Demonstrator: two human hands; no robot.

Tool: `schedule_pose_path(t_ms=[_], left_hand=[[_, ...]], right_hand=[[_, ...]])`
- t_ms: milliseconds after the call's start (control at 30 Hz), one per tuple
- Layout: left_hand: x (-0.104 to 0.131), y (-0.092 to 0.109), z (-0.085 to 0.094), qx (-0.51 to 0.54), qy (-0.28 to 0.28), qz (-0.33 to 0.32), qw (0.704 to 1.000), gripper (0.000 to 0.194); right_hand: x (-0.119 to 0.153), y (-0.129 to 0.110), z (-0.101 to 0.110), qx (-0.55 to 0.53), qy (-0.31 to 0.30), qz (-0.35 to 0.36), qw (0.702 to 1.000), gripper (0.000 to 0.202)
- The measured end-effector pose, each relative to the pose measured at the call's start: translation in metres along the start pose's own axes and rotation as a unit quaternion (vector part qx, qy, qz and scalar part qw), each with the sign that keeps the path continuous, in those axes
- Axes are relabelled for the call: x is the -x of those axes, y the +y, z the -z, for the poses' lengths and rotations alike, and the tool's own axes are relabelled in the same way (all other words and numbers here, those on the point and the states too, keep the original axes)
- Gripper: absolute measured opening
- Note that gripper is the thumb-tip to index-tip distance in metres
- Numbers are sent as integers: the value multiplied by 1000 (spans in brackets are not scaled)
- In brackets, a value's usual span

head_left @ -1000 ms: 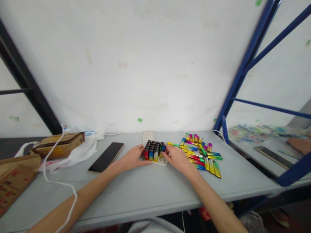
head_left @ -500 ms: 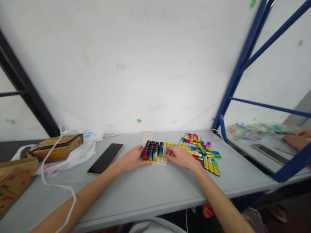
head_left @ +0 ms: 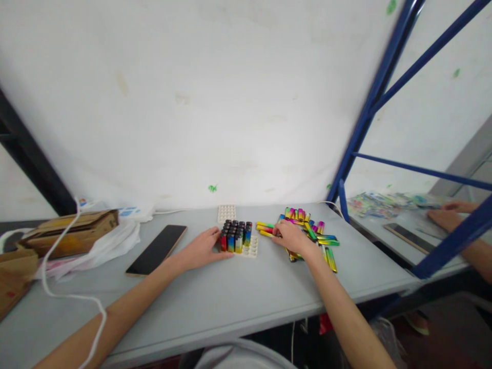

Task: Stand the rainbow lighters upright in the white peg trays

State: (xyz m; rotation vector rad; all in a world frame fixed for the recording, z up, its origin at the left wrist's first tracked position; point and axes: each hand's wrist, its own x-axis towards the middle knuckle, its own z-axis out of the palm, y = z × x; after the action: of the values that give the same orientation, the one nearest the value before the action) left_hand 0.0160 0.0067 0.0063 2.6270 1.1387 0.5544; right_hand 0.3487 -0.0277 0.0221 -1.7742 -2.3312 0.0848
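Several upright, metallic-coloured lighters with black tops (head_left: 235, 237) stand packed together in a white tray with round holes (head_left: 251, 248); holes show bare on its right side. My left hand (head_left: 203, 249) rests at the left edge of this group, thumb and fingers apart around its corner, holding nothing. On the right, my right hand (head_left: 290, 237) reaches over a loose pile of shiny coloured lighters (head_left: 311, 225), its fingers bent down at the pile's left part. Whatever lies between those fingertips is too small to make out.
Behind the group lies a second white tray (head_left: 226, 213). A dark phone (head_left: 157, 249), a cardboard box (head_left: 77, 233) and a plastic bag are on the left, with a white cable (head_left: 73, 296). Blue metal posts (head_left: 355, 138) stand right; beyond them are another person's hands (head_left: 446, 218) and a phone.
My right hand has moved from the tray's right side to the loose pile. My left hand has stayed beside the upright group. The whole view has shifted slightly.
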Motion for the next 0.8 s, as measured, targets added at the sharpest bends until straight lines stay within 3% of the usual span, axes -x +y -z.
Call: schedule_pose_path(t_ms=[200,433,667,800], left_hand=[[0,0,1,-2,-10,-4,1000,56],[-1,-3,0,-12,-9,3,1000,58],[-1,-5,-1,-19,-18,4,1000,58],[0,-2,-1,-14,-16,6,1000,56]], right_hand=[[1,8,8,-99,90,-6,991,27],[-10,21,10,-293,174,-10,940,35],[-7,-2,7,-472,168,-20,865,43],[-1,-17,11,-507,118,-27,853,40]])
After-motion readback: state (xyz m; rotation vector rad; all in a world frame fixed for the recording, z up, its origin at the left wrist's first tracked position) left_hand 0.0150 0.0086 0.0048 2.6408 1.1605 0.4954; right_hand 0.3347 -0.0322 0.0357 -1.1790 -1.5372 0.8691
